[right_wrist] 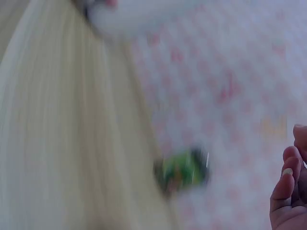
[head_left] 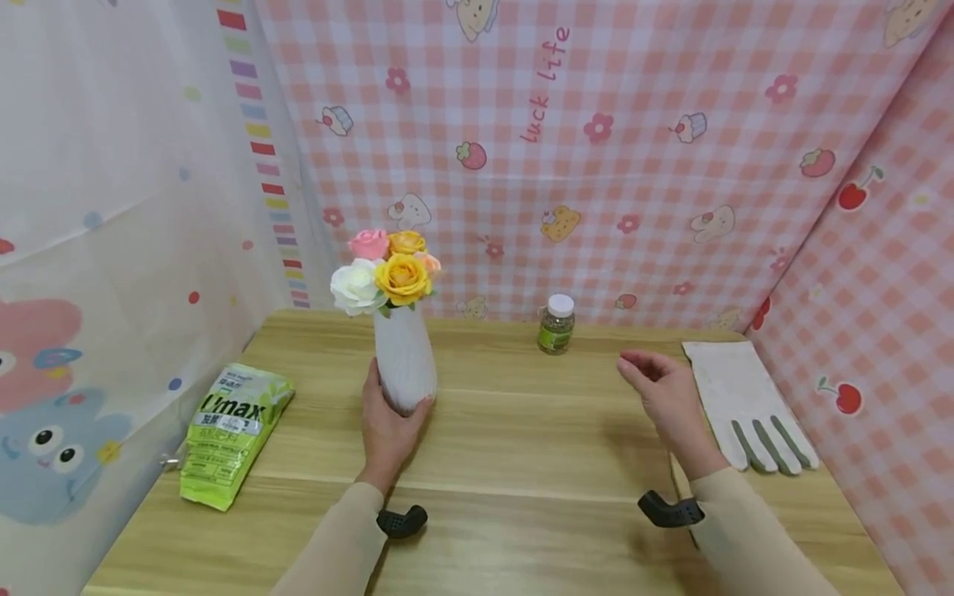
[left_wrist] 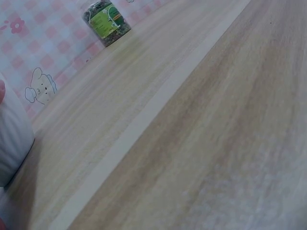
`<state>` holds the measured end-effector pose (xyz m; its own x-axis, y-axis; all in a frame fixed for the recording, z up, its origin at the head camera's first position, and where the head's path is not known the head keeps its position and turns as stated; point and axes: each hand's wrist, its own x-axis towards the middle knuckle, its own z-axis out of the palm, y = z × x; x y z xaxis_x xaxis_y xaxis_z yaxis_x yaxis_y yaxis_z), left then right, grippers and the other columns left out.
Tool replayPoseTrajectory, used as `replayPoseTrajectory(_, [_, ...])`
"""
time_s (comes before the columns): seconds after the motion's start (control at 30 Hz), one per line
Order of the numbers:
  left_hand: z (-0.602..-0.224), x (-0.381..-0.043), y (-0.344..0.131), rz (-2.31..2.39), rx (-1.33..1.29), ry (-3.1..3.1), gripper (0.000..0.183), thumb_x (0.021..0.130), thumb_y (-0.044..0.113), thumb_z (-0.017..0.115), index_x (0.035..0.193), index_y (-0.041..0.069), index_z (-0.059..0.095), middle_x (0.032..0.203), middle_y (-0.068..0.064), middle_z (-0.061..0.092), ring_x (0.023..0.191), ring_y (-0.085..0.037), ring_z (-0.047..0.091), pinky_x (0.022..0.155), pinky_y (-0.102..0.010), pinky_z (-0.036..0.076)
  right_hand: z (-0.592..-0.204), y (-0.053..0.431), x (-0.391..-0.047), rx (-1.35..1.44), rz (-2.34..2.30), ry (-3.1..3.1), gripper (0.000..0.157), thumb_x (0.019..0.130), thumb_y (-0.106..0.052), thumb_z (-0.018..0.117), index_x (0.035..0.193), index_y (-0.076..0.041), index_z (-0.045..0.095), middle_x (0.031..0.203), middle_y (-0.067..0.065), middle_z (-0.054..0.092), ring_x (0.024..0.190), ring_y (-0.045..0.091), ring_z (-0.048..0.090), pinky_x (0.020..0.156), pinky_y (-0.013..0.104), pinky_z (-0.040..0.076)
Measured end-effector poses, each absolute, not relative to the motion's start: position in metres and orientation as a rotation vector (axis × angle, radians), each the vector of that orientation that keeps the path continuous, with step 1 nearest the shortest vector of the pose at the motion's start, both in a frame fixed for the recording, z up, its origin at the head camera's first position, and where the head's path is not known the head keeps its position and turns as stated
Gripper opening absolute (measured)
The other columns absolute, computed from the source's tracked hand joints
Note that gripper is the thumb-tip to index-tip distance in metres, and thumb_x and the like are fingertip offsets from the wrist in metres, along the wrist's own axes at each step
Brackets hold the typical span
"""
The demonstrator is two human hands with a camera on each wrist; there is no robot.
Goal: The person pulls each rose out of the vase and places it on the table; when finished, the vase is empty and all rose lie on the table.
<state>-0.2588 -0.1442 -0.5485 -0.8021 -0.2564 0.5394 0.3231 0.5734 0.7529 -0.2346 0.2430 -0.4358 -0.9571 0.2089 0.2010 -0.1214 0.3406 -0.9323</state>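
Observation:
My left hand (head_left: 395, 430) grips the lower part of a white ribbed vase (head_left: 405, 356), thumb and fingers on either side of its base. The vase holds artificial-looking roses (head_left: 387, 273) in yellow, white and pink, and tilts slightly. At the left edge of the left wrist view, the vase (left_wrist: 12, 134) shows low by the tabletop. My right hand (head_left: 671, 401) hovers over the table's right side, fingers loosely bent and nothing between them. Nearest to it lies a pair of white work gloves (head_left: 734, 393) with grey-green between the fingers.
A small jar (head_left: 556, 324) with a white lid and green label stands at the back of the wooden table (head_left: 507, 447). On the left lies a green Umax bag (head_left: 234, 434). A slim tan object (head_left: 680, 480) is partly hidden by my right wrist. Patterned cloth walls surround the table.

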Motion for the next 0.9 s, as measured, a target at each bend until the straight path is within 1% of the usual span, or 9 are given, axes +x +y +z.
replayPoseTrajectory(0.13, [-0.55,-0.261,-0.146,-1.205,-0.056,-2.185,0.106,0.072,0.037,0.082,0.154,0.015,0.019,0.146,-0.015,0.039,0.13,-0.032,0.041,0.103,-0.05,0.035,-0.415,0.192,-0.238,0.163,1.782,-2.305,0.032,0.089,-0.026,0.07,0.107,0.001,0.07,0.095,0.002,0.067,0.082,0.012,0.058,0.067,0.022,0.05])
replayPoseTrajectory(0.23, [-0.552,-0.263,-0.147,-1.198,-0.058,-2.18,0.106,0.072,0.036,0.082,0.154,0.016,0.019,0.145,-0.015,0.039,0.129,-0.032,0.041,0.102,-0.051,0.035,-0.401,0.153,-0.241,0.339,1.877,-2.279,0.029,0.089,-0.024,0.07,0.106,-0.002,0.071,0.096,0.007,0.068,0.082,0.016,0.06,0.069,0.027,0.052])
replayPoseTrajectory(0.37, [-0.554,-0.264,-0.146,-1.189,-0.064,-2.168,0.106,0.071,0.036,0.083,0.154,0.015,0.02,0.144,-0.016,0.04,0.129,-0.032,0.042,0.103,-0.05,0.035,-0.384,0.11,-0.244,0.539,1.912,-2.257,0.025,0.089,-0.025,0.07,0.107,-0.007,0.073,0.096,0.006,0.07,0.082,0.019,0.062,0.069,0.031,0.052])
replayPoseTrajectory(0.47, [-0.553,-0.264,-0.145,-1.195,-0.071,-2.162,0.107,0.071,0.035,0.084,0.154,0.013,0.021,0.144,-0.016,0.041,0.128,-0.032,0.042,0.103,-0.05,0.034,-0.374,0.084,-0.246,0.637,1.914,-2.227,0.024,0.089,-0.025,0.07,0.107,-0.01,0.074,0.097,0.005,0.071,0.083,0.019,0.064,0.07,0.029,0.053])
replayPoseTrajectory(0.6, [-0.55,-0.262,-0.144,-1.209,-0.069,-2.157,0.107,0.07,0.034,0.084,0.153,0.012,0.021,0.143,-0.017,0.041,0.128,-0.032,0.042,0.103,-0.05,0.034,-0.363,0.055,-0.251,0.703,1.937,-2.197,0.024,0.089,-0.021,0.07,0.109,-0.008,0.074,0.101,0.008,0.071,0.085,0.018,0.065,0.072,0.029,0.054])
replayPoseTrajectory(0.77, [-0.546,-0.261,-0.144,-1.216,-0.047,-2.171,0.108,0.07,0.033,0.085,0.153,0.012,0.021,0.144,-0.017,0.04,0.128,-0.032,0.042,0.103,-0.05,0.034,-0.355,0.025,-0.262,0.706,1.94,-2.212,0.026,0.089,-0.017,0.07,0.111,-0.004,0.072,0.108,0.011,0.07,0.092,0.016,0.065,0.077,0.028,0.054])
replayPoseTrajectory(0.9, [-0.545,-0.26,-0.144,-1.216,-0.033,-2.191,0.107,0.07,0.034,0.084,0.153,0.011,0.02,0.144,-0.016,0.04,0.129,-0.032,0.042,0.103,-0.05,0.034,-0.352,0.011,-0.271,0.714,1.852,-2.222,0.024,0.088,-0.018,0.071,0.107,-0.005,0.074,0.1,0.009,0.072,0.087,0.014,0.065,0.074,0.027,0.054])
